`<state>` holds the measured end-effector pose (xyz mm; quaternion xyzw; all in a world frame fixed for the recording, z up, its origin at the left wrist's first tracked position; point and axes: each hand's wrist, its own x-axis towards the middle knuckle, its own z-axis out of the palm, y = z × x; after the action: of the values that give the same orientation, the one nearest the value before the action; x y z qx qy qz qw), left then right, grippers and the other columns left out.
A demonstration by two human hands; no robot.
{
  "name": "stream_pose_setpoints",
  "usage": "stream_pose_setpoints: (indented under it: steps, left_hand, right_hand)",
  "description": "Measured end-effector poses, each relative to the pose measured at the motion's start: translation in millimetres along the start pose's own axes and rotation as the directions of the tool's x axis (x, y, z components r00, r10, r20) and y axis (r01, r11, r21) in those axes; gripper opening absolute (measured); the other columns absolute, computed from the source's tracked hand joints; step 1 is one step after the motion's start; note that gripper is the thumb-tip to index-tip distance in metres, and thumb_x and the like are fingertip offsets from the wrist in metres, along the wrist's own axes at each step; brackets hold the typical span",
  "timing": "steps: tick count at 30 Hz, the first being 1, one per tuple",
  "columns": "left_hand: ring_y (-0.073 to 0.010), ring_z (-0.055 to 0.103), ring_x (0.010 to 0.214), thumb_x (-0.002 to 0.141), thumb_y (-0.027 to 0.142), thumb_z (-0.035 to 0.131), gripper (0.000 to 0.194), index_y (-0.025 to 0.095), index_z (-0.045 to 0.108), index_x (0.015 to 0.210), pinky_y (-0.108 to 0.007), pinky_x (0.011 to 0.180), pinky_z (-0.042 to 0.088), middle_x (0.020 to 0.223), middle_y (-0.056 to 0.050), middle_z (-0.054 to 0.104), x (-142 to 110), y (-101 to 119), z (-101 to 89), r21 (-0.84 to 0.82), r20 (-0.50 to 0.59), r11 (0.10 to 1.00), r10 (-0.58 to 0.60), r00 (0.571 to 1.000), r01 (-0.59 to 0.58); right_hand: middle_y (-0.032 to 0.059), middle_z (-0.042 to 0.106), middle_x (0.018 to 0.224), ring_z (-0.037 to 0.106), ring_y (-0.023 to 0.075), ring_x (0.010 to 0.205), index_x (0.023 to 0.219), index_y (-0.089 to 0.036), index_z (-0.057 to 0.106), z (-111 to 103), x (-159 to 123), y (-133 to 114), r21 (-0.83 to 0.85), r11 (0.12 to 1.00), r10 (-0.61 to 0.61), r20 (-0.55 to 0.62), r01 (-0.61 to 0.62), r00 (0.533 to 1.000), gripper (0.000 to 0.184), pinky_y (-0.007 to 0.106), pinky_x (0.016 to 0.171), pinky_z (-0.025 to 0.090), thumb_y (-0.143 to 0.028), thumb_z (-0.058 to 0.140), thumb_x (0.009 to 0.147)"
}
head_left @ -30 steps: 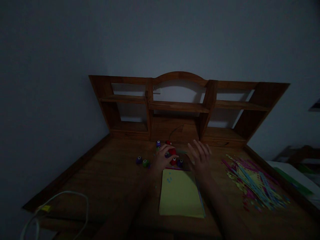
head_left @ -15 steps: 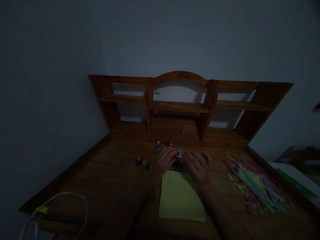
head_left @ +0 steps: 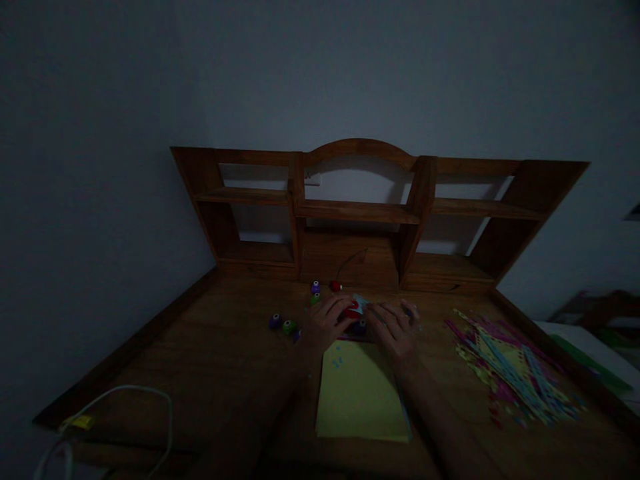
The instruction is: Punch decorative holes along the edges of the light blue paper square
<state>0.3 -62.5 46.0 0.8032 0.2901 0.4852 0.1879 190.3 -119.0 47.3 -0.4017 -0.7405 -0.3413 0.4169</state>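
Observation:
My left hand (head_left: 323, 325) is closed, its thumb and fingers pinching a small red object (head_left: 351, 312) above the far edge of a yellow paper sheet (head_left: 363, 393). A light blue paper piece (head_left: 359, 304) sticks out from the red object, between the two hands. Close beside it, my right hand (head_left: 395, 327) has bent fingers at the blue piece; dim light hides what exactly they grip. A dark blue round piece (head_left: 360, 326) shows between the hands. Tiny blue scraps (head_left: 337, 362) lie on the yellow sheet.
Small purple (head_left: 275, 321) and green (head_left: 289, 327) round pieces with white, eye-like spots stand left of my hands. A red one (head_left: 336, 286) lies behind. Colored paper strips (head_left: 515, 367) are heaped at right. A wooden shelf (head_left: 357, 212) stands behind; a white cable (head_left: 167, 407) lies front left.
The view has shifted slightly. My right fingers have moved a little at the blue piece; my left hand still holds the red object in nearly the same place.

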Motion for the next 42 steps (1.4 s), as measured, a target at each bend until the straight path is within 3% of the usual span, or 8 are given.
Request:
stream_pose_setpoints:
  steps: [2, 6, 11, 16, 20, 26, 36, 42]
  left_hand:
    - [-0.0234, 0.065, 0.096, 0.074, 0.030, 0.074, 0.033, 0.025, 0.064, 0.105, -0.038, 0.089, 0.051, 0.104, -0.005, 0.070, 0.7, 0.7, 7.9, -0.176, -0.004, 0.970, -0.172, 0.985, 0.169]
    - [-0.0193, 0.067, 0.080, 0.065, 0.030, 0.081, 0.041, 0.021, 0.062, 0.100, -0.031, 0.078, 0.054, 0.087, -0.003, 0.070, 4.5, 1.6, 20.0, -0.509, 0.104, 0.767, -0.396, 0.912, 0.391]
    - [-0.0180, 0.067, 0.078, 0.074, 0.036, 0.074, 0.033, 0.017, 0.062, 0.099, -0.032, 0.076, 0.054, 0.095, -0.006, 0.068, 7.7, -0.1, 19.5, -0.648, 0.187, 0.629, -0.415, 0.890, 0.429]
    - [-0.0170, 0.066, 0.075, 0.074, 0.039, 0.074, 0.035, 0.017, 0.058, 0.097, -0.033, 0.075, 0.054, 0.095, -0.005, 0.067, 7.6, -2.2, 19.0, -0.696, 0.260, 0.553, -0.402, 0.878, 0.459]
    - [-0.0165, 0.064, 0.077, 0.075, 0.041, 0.073, 0.035, 0.017, 0.058, 0.097, -0.028, 0.070, 0.052, 0.094, -0.005, 0.067, 7.0, -0.2, 17.6, -0.643, 0.245, 0.616, -0.398, 0.884, 0.455]
    - [-0.0163, 0.062, 0.086, 0.078, 0.040, 0.070, 0.027, 0.017, 0.061, 0.091, -0.027, 0.079, 0.049, 0.092, -0.004, 0.064, 7.4, 2.8, 15.1, -0.563, 0.139, 0.742, -0.349, 0.927, 0.364]
    - [-0.0123, 0.058, 0.079, 0.080, 0.038, 0.068, 0.024, 0.018, 0.057, 0.087, -0.024, 0.075, 0.047, 0.084, 0.000, 0.057, 5.1, -2.3, 17.8, -0.576, 0.159, 0.739, -0.319, 0.934, 0.351]
    - [-0.0173, 0.061, 0.099, 0.076, 0.032, 0.074, 0.031, 0.020, 0.062, 0.101, -0.030, 0.090, 0.048, 0.109, -0.006, 0.062, 6.0, -4.6, 18.4, -0.558, 0.137, 0.770, -0.284, 0.949, 0.310]
  right_hand:
    - [0.0013, 0.072, 0.104, 0.061, 0.0181, 0.100, 0.111, -0.026, 0.064, 2.6, 0.3, 1.9, 0.007, 1.000, 0.027, 0.020, -0.028, 0.999, 0.023, 0.045, 0.107, 0.028, -0.016, 0.055, 0.092]
    - [0.0018, 0.072, 0.102, 0.061, 0.0184, 0.096, 0.109, -0.025, 0.064, 7.7, -0.2, 7.9, 0.029, 0.996, 0.085, 0.040, -0.086, 0.996, 0.023, 0.046, 0.107, 0.028, -0.014, 0.054, 0.091]
    - [0.0020, 0.072, 0.102, 0.061, 0.0184, 0.096, 0.109, -0.025, 0.064, 8.0, -1.2, 11.0, 0.026, 0.994, 0.107, 0.080, -0.109, 0.991, 0.023, 0.046, 0.108, 0.027, -0.014, 0.055, 0.090]
    - [0.0024, 0.071, 0.103, 0.060, 0.0184, 0.096, 0.109, -0.024, 0.064, 7.8, -2.8, 9.9, 0.026, 0.995, 0.093, 0.095, -0.096, 0.991, 0.023, 0.046, 0.108, 0.027, -0.014, 0.054, 0.091]
    - [0.0027, 0.071, 0.103, 0.060, 0.0183, 0.096, 0.111, -0.024, 0.063, 9.2, -3.8, 10.7, 0.041, 0.995, 0.082, 0.090, -0.086, 0.993, 0.024, 0.047, 0.109, 0.027, -0.014, 0.052, 0.092]
    - [0.0032, 0.072, 0.102, 0.060, 0.0181, 0.095, 0.108, -0.021, 0.063, 10.4, -3.5, 10.0, 0.044, 0.997, 0.053, 0.085, -0.057, 0.995, 0.022, 0.048, 0.108, 0.028, -0.013, 0.051, 0.093]
    - [0.0039, 0.072, 0.102, 0.060, 0.0183, 0.096, 0.108, -0.021, 0.063, 8.8, -1.5, 6.8, 0.059, 0.997, 0.044, 0.089, -0.049, 0.995, 0.023, 0.048, 0.107, 0.030, -0.010, 0.050, 0.092]
    - [0.0033, 0.072, 0.102, 0.060, 0.0184, 0.096, 0.111, -0.022, 0.063, 9.6, -2.7, 9.7, 0.057, 0.997, 0.046, 0.072, -0.050, 0.996, 0.024, 0.047, 0.107, 0.031, -0.012, 0.054, 0.091]
